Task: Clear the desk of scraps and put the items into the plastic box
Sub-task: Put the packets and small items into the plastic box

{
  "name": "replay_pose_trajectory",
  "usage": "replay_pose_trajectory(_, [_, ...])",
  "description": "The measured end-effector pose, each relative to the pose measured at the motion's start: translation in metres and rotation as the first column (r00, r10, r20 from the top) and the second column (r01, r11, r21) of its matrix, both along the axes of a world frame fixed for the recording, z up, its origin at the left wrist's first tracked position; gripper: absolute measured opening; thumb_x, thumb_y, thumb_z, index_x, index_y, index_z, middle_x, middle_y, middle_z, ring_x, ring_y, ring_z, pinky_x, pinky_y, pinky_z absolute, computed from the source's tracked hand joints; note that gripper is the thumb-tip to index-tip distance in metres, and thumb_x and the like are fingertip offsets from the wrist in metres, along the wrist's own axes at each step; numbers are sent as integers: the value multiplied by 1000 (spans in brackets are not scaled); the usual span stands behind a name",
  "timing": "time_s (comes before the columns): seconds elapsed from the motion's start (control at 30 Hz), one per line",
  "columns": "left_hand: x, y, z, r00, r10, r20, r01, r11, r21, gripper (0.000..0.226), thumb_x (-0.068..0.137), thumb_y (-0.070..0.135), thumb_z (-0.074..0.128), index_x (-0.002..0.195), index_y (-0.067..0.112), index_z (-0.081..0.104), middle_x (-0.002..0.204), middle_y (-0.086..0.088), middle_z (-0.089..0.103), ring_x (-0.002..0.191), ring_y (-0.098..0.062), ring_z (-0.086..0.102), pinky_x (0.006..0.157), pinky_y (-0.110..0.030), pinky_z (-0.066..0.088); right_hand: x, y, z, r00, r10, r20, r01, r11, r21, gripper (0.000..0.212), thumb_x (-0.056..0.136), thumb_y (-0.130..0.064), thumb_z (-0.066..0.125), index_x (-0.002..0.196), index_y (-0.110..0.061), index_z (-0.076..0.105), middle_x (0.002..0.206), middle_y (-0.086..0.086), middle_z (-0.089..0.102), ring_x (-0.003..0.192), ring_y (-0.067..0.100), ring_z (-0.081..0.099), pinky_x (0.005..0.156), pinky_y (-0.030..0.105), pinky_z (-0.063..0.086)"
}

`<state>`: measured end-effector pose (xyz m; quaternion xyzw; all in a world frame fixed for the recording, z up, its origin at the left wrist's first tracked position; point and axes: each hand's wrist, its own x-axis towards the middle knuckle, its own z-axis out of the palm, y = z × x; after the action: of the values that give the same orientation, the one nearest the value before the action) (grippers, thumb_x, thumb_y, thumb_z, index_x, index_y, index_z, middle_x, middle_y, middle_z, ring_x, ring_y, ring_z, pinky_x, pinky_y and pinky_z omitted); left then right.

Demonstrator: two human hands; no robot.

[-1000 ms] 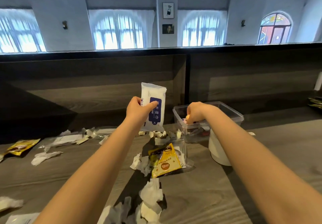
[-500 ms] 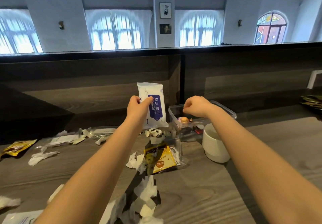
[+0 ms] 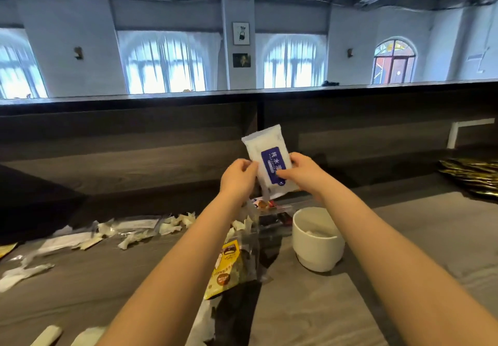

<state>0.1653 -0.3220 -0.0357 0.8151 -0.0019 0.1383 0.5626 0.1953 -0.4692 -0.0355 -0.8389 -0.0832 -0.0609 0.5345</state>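
- Grey wood-grain desk [image 3: 310, 308], dark partition [image 3: 134, 151] along its far edge.
- Behind the partition: big white room, arched curtained windows [image 3: 167, 65], one coloured-glass arched window [image 3: 393, 61] at right, two small pictures [image 3: 240, 33] on a pillar, bare pipes on the ceiling.
- Torn white paper scraps [image 3: 134, 231] litter the desk's left side, with more at the bottom edge between the forearms.
- Yellow snack packet [image 3: 226, 267] lies mid-desk, partly seen through clear plastic.
- White cup [image 3: 318, 240] stands upright right of centre, something pale inside, can't tell what.
- Gold wrappers [image 3: 471, 176] are piled at far right.
- Clear plastic box [image 3: 260, 227] sits just left of the cup, blurred, small dark and red items inside, mostly hidden by the arms.
- Wet wipes pack [image 3: 265, 157]: white soft pack with a dark blue label and white characters, upright, top leaning slightly left, in the air above the box, not touching it.
- Left hand [image 3: 237, 177] pinches the pack's left edge, fingers curled.
- Right hand [image 3: 304, 172] grips the right edge, thumb on the label front, fingers behind.
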Motion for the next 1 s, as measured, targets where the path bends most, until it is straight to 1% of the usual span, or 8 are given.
replay_pose_trajectory(0.07, [4,8,-12,998,-31,-52,42,969,242,38,95,27,50,130,14,49,128,-6,56,104,-15,54,82,-26,42,13,-12,-4,991,-131,15,132,985,-108,24,89,-13,61,112,-13,53,111,6,60,94,17,56,76,32,47])
replay_pose_trajectory(0.17, [11,15,-33,984,-61,-168,128,898,420,52,93,30,52,141,13,38,144,-7,42,125,-21,46,95,-31,41,33,-21,-14,956,-295,-3,270,879,-392,26,89,-13,57,114,-9,52,120,15,60,106,29,58,88,39,50])
replay_pose_trajectory(0.27, [18,17,-48,971,-86,-221,178,880,440,64,93,36,52,147,13,27,154,-6,26,139,-23,30,112,-36,30,42,-19,-25,944,-326,-53,252,814,-524,34,90,-14,57,122,-6,49,126,17,57,114,33,56,93,39,49])
replay_pose_trajectory(0.43, [21,19,-55,968,-104,-228,194,885,422,66,93,41,50,148,15,24,154,-5,28,139,-24,31,112,-38,31,48,-12,-37,967,-247,-61,125,672,-730,29,88,-18,56,113,-5,62,118,16,64,104,30,61,73,31,44])
replay_pose_trajectory(0.63, [20,18,-54,967,-109,-228,197,889,413,68,93,42,50,148,16,22,155,-5,24,141,-24,27,112,-38,29,46,-11,-38,947,-291,-138,72,610,-789,39,90,-31,56,123,-10,57,127,11,59,115,30,55,100,44,44])
replay_pose_trajectory(0.7, [18,18,-53,968,-107,-229,196,888,416,67,93,42,50,148,16,22,155,-5,25,141,-24,28,111,-37,29,44,-11,-37,946,-286,-152,55,607,-793,41,90,-33,55,125,-11,55,128,11,58,116,30,54,102,45,42])
replay_pose_trajectory(0.83, [11,23,-47,979,-80,-185,155,886,437,58,95,38,48,145,15,30,148,-6,38,134,-22,38,104,-33,36,35,-4,-28,973,-228,-44,96,568,-817,42,90,-29,54,130,-15,51,131,10,55,119,30,52,99,45,44])
replay_pose_trajectory(1.0, [-4,48,-32,988,5,-157,81,842,533,57,94,34,51,144,14,33,149,-6,36,135,-23,37,104,-33,37,2,20,-7,997,-72,20,61,627,-776,42,91,-31,52,131,-20,48,132,9,53,120,29,50,99,47,43])
